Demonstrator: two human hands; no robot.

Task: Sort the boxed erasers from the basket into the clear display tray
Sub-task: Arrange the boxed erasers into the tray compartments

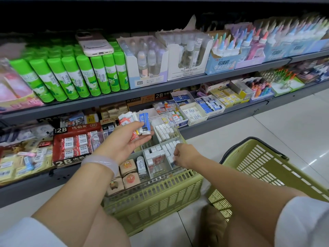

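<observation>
The clear display tray (161, 120) rests across an olive basket (156, 198); its compartments hold white boxed erasers (164, 130) standing on end (small orange-topped boxes (128, 166) fill its near-left corner). Left of the tray, red boxes (76, 145) read "2B". Above the tray, the left hand (124, 139) holds a blue-sleeved eraser (144, 123) and a red one. The right hand (183, 154) pinches an eraser in the tray's near-right compartment.

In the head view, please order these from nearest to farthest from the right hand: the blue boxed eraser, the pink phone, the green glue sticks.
Measured from the right hand, low at the clear tray:
1. The blue boxed eraser, up-left, held in the left hand.
2. The green glue sticks, upper shelf, far left.
3. The pink phone, lying on top of them, farther back.
</observation>
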